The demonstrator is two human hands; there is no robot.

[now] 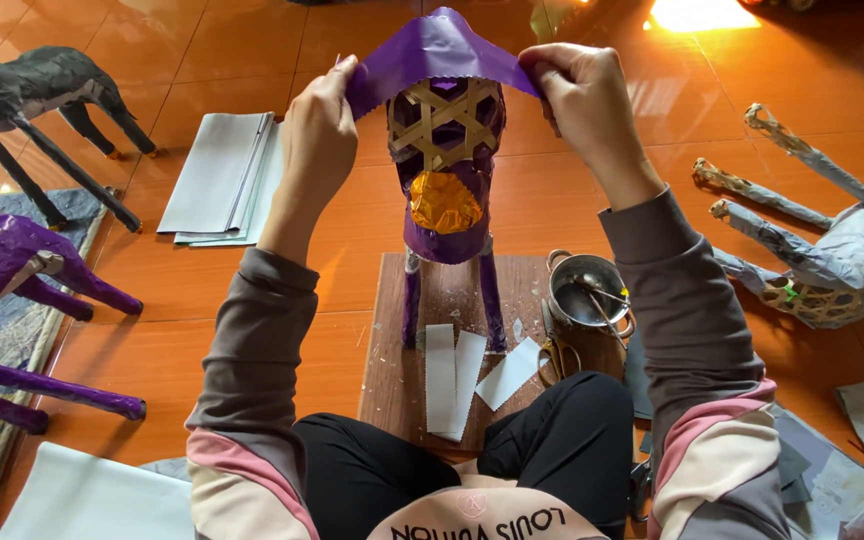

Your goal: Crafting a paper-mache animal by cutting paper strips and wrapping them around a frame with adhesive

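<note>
Both hands, left hand [320, 125] and right hand [577, 95], pinch purple paper [432, 50] hiding the woven frame's [444, 120] top.

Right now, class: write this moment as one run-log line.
left hand: grips purple paper sheet | right hand: grips same sheet | sheet: over woven bamboo frame | frame: on wooden board

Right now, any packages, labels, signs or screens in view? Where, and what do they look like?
No packages, signs or screens.
Only lettering: a dark printed band on the pale sweater front, bottom centre, upside down to the camera.
Purple sheet held between left hand and right hand: plain, unprinted.
</note>
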